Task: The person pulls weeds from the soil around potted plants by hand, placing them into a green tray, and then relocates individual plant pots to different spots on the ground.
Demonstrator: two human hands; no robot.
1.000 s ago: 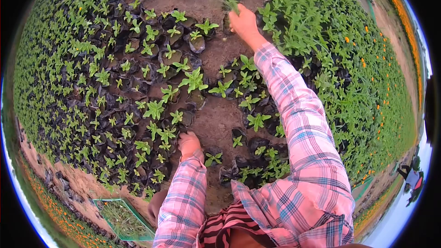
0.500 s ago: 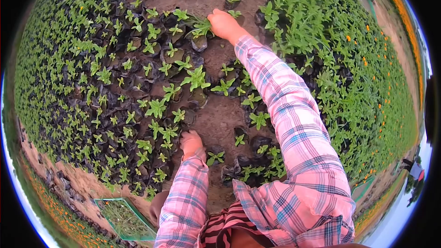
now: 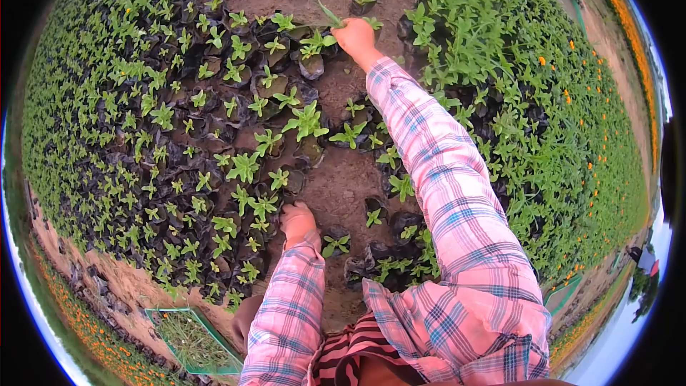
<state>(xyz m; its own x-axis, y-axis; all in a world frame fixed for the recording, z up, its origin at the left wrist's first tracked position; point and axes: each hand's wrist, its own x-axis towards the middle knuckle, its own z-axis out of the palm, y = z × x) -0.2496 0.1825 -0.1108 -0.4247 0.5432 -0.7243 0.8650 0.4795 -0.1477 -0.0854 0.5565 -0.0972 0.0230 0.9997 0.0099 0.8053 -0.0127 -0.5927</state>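
At the far side of the bare strip, my right hand (image 3: pixel 354 37) is closed round some grass (image 3: pixel 329 14), whose thin blades stick out up and left past the fingers. Just left of it stands a seedling (image 3: pixel 312 45) in a black plastic bag (image 3: pixel 311 66). My left hand (image 3: pixel 297 221) rests low on the soil beside the bagged seedlings, near a leafy seedling (image 3: pixel 264 207). Its fingers show only in part, slightly apart, with nothing visible in them.
Rows of bagged seedlings (image 3: pixel 164 118) spread to the left. Taller, denser plants (image 3: pixel 471 28) grow on the right, with orange flowers beyond. Bare soil (image 3: pixel 343 182) runs up the middle. A green-rimmed tray (image 3: pixel 196 368) of cut weeds lies at lower left.
My right hand has moved slightly right and lifted the grass away from the bagged seedling; the blades now point upward. My left hand has stayed in place.
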